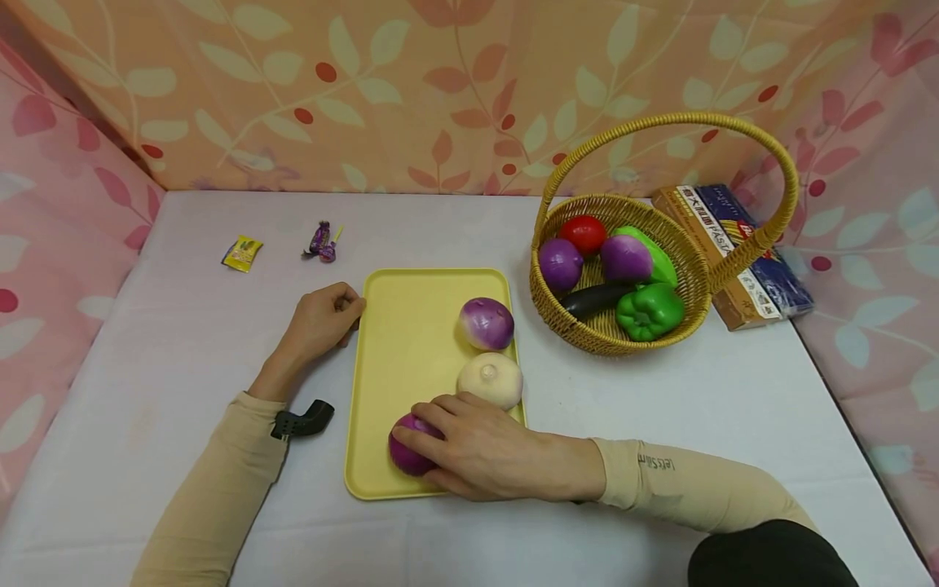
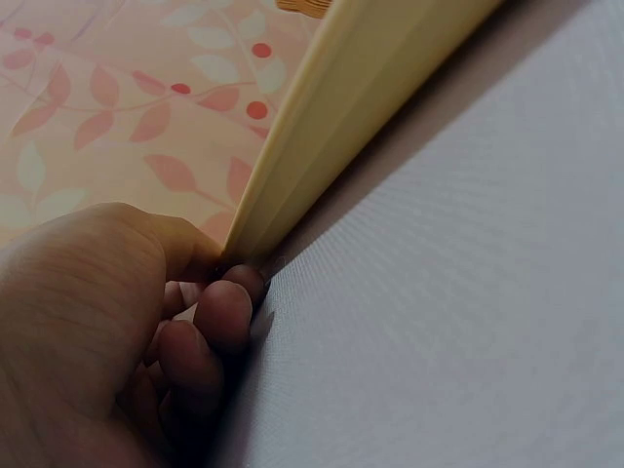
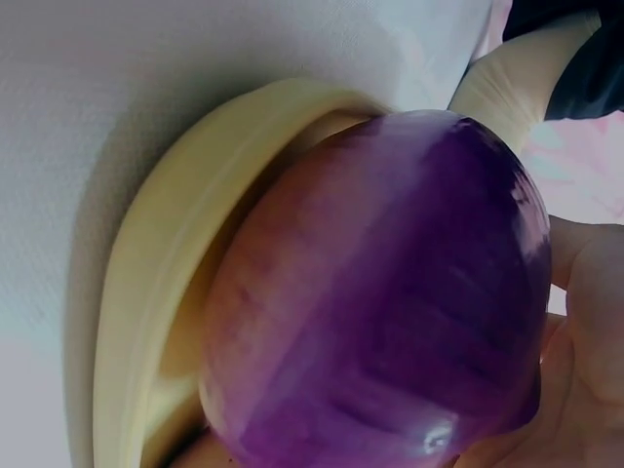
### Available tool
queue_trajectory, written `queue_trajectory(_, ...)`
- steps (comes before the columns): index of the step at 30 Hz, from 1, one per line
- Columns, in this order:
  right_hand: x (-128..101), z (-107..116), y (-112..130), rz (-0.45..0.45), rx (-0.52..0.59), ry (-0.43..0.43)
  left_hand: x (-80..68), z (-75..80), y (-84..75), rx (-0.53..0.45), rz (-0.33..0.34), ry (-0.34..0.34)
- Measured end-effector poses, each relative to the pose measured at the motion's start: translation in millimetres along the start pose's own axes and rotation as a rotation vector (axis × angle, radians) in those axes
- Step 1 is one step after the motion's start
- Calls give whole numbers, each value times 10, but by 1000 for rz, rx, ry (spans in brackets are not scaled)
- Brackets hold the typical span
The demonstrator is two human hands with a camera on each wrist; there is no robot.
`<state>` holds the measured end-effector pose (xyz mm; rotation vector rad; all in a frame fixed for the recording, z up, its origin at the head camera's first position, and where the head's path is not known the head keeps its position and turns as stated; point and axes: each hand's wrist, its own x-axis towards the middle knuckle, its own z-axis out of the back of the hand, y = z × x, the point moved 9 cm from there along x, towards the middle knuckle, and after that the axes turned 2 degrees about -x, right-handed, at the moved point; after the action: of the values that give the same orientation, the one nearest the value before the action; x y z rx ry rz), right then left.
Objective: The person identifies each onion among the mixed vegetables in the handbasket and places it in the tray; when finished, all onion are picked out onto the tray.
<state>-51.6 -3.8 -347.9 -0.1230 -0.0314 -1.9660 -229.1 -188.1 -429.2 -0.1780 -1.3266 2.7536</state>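
Purple onion [image 3: 380,292] in rt hand [image 1: 484,448] — wrist-cam closeup — tray [image 1: 411,342] corner.

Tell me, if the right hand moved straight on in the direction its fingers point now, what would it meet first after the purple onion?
The right hand grips the purple onion, fingers pointing left. Beyond that lies the near left rim of the yellow tray, then bare table. The left forearm looks clear of that line, probably.

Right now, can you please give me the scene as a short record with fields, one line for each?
Left hand: left hand with fingers curled at the far left edge of the flat yellow plastic tray
Right hand: right hand grips a round purple onion at the tray's near end
Also on tray: a white onion, another purple onion
Right of tray: woven wicker basket of vegetables
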Motion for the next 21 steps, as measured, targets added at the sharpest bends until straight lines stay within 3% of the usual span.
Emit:
queue_trajectory(7,-12,32,-35,-6,18,8,-3,4,2,-7,8,-5)
queue_trajectory(11,-43,212,-229,-52,44,-36,-4,5,9,-12,10,-6)
queue_trajectory(14,-112,481,-558,-123,51,-130,-2,4,16,-8,9,-10)
queue_trajectory(17,-243,783,-1036,-245,39,-225,1,3,18,-2,3,-12)
queue_trajectory(21,-457,1017,-1802,-488,20,-189,8,2,14,2,-7,-11)
